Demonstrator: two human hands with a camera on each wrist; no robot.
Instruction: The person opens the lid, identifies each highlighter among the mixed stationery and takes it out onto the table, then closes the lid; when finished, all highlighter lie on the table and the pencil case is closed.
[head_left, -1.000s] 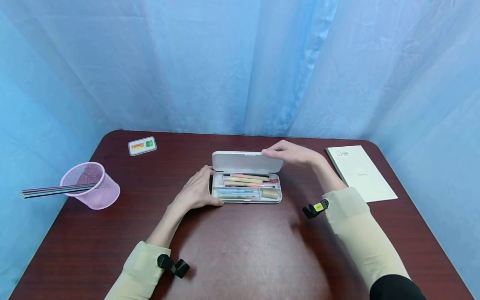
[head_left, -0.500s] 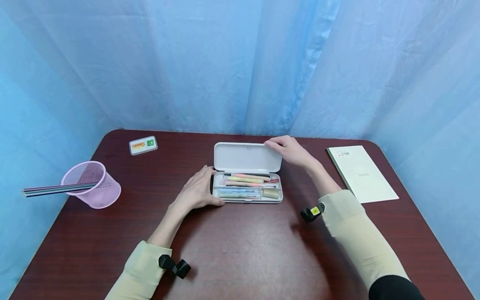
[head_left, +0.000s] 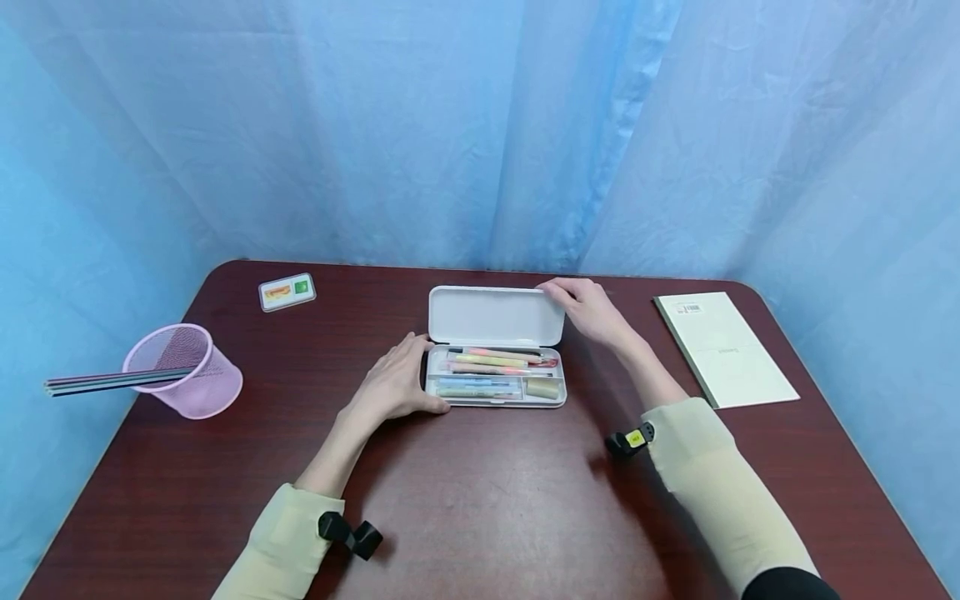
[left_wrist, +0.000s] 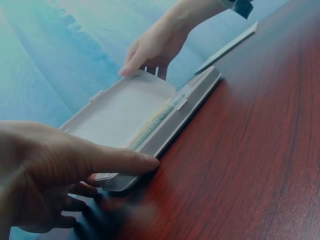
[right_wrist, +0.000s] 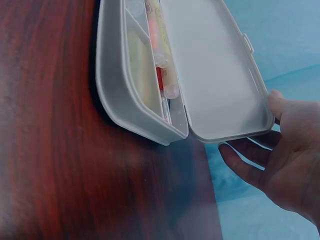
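A white pencil case (right_wrist: 113, 90) lies on the table with its lid (head_left: 487, 317) raised and leaning back. Pale-barrelled pens (head_left: 491, 360) fill the rear compartment, bluish pens (head_left: 476, 385) the front left one. A beige block (head_left: 542, 387) sits in the front right compartment. My left hand (head_left: 393, 379) grips the case's left end, thumb on the front wall and fingers around the back. At the lid's upper right corner, my right hand (head_left: 588, 312) pinches the edge; the right wrist view shows the thumb on the inner side and fingers behind.
A pink mesh pen holder (head_left: 213, 387) lies tipped at the left with several thin sticks (head_left: 112, 382) jutting out. Farther back is a small white case (head_left: 287, 292) with orange and green marks. A pale notebook (head_left: 723, 350) lies at the right. Blue curtains (head_left: 375, 133) border the table.
The lid has swung farther up and back, showing more of its inside. My right hand moved back with it and shifted slightly right along its edge. My left hand stays put.
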